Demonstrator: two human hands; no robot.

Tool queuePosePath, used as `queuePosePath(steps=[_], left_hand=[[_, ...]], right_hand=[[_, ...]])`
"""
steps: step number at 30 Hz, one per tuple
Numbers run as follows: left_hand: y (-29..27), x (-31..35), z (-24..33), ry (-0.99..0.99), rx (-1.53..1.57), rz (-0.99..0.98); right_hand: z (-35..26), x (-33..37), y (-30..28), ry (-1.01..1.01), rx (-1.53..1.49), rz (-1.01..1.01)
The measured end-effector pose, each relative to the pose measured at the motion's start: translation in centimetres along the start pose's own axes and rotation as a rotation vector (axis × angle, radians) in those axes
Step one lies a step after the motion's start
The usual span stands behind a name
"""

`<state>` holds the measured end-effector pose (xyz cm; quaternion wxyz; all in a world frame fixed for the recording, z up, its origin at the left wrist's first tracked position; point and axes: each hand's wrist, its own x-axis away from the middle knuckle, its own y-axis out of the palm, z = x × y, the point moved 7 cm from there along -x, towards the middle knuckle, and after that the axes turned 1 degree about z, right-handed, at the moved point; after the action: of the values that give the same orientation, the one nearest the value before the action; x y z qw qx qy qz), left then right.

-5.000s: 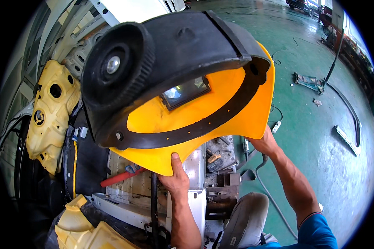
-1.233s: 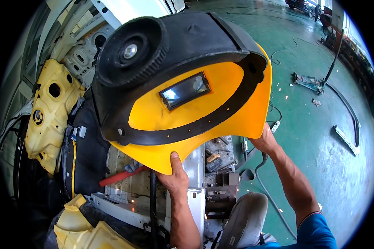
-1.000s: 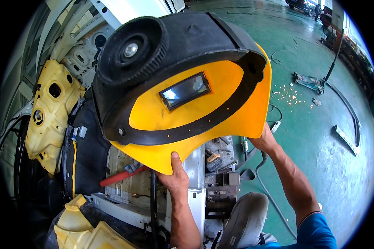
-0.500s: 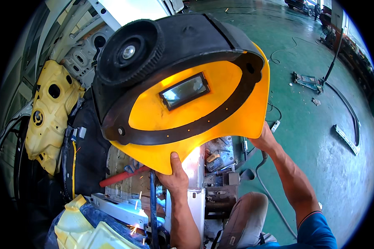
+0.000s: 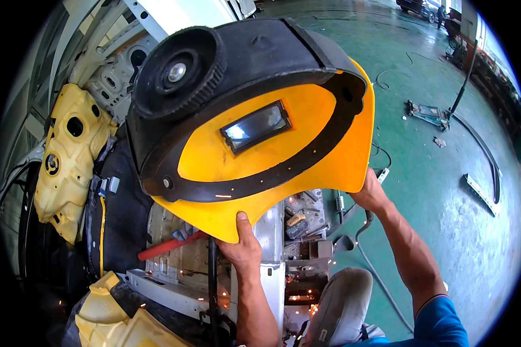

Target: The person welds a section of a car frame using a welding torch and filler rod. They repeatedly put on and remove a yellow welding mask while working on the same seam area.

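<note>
A yellow welding mask with a black headband fills the middle of the view, its inner side turned to me. In it sits a small dark viewing window. My left hand grips the mask's lower edge, thumb on the inner face and fingers behind. At the mask's right edge is my right hand, curled, its fingers hidden behind the mask. A grey hose rises to my right wrist; what that hand holds cannot be seen. Orange sparks scatter low beside my knee.
Beneath the mask lies bare car-body metal, with a red bar and an upright dark rod. Yellow moulded panels stand at left. A floor jack and a metal strip are on the green floor.
The bright glare below the mask has gone, and the blue light on the rod has faded. Sparks at lower left have thinned, with more near my knee. Mask and hands have barely moved.
</note>
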<state>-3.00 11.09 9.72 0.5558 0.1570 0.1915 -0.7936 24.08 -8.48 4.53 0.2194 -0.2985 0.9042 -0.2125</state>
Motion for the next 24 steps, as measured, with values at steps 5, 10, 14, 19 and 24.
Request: queuePosePath(steps=[5,10,14,19,24], left_hand=[[-0.35,0.11,-0.35,-0.017,-0.025,0.023],[-0.18,0.09,-0.40,-0.008,-0.026,0.002],[-0.15,0.32,-0.16,-0.026,-0.058,0.017],[-0.18,-0.05,-0.43,0.000,-0.009,0.007],[-0.10,-0.09,0.35,0.019,-0.030,0.014]], right_hand=[[-0.68,-0.34,0.32,-0.030,0.032,-0.025],[-0.43,-0.35,0.38,-0.043,0.015,-0.005],[-0.53,-0.35,0.46,0.005,-0.005,-0.019],[-0.30,-0.22,0.22,0.014,0.020,-0.016],[-0.03,0.18,-0.06,0.074,0.011,-0.027]])
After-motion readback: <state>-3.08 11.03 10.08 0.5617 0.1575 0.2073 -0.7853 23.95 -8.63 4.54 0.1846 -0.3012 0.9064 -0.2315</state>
